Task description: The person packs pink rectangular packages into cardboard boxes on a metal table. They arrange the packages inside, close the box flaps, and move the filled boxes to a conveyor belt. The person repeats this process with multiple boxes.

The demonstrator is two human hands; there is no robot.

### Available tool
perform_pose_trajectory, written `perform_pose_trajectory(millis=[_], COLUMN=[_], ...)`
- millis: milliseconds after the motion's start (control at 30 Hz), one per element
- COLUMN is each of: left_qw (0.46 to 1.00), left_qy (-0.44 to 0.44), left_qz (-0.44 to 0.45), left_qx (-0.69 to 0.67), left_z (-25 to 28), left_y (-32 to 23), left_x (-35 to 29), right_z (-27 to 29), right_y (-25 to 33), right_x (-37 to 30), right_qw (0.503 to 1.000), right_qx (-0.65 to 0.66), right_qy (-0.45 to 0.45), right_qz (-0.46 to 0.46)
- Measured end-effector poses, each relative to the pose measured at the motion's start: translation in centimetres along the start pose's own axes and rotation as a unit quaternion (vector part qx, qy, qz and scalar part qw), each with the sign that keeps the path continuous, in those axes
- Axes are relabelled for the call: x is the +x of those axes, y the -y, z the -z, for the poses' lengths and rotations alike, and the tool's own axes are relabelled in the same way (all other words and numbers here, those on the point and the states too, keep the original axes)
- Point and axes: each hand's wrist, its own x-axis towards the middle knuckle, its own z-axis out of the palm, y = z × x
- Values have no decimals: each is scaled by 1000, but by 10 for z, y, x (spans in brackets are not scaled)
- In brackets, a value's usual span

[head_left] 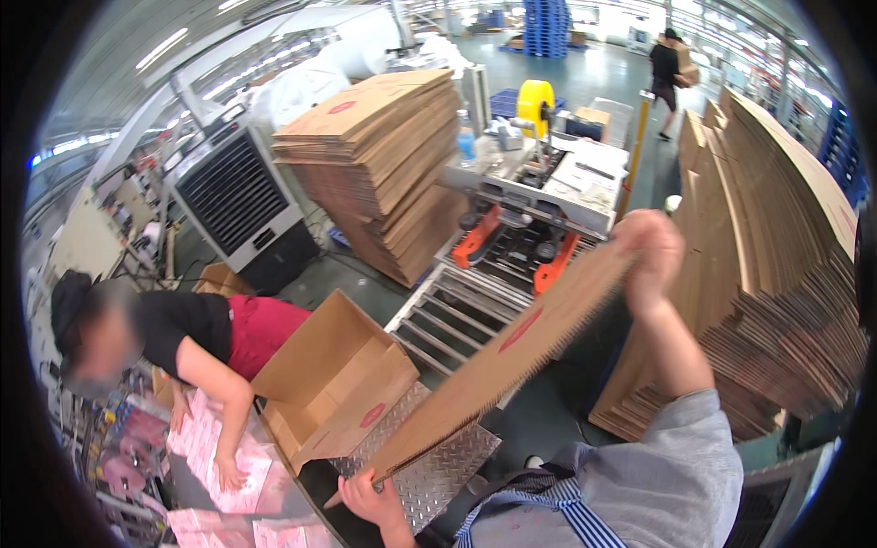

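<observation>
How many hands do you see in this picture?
4 clearly: the left hand at the lower end of the flat cardboard, the right hand at its upper end, a co-worker's two hands at the pink packs. Hands on the distant person aren't clear.

Factory packing area: flat-carton stack [379, 169], roller conveyor [461, 316], machine [541, 205] with yellow tape roll [532, 97], blue pallets [545, 27].

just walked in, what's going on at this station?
The camera wearer's right hand and left hand hold a flat cardboard sheet at a slant, right at the far end, left at the near. An open box stands beside it. At left, a co-worker has both hands on pink packages.
</observation>
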Motion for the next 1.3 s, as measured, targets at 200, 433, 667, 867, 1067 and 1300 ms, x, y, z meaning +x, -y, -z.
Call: perform_pose_trajectory(millis=[200,433,667,867,1067,1300], left_qw=[967,925,843,850,870,931], left_qy=[201,354,516,487,452,92], left_qz=[60,115,147,120,121,349], left_qx=[144,75,23,160,157,-52], left_z=[25,-5,-26,-29,-23,-18], left_y=[36,97,131,121,156,157], left_x=[-5,61,104,106,96,52], right_z=[-137,-177,-221,-206,-131,-73], right_y=[-29,32,50,34,18,-43], right_x=[-165,-320,-274,-291,-234,-109], right_qw=[842,759,902,877,850,747], right_qx=[-190,-109,-102,-105,-30,-113], right_qy=[497,637,413,456,511,568], right_qz=[-92,81,77,111,121,-326])
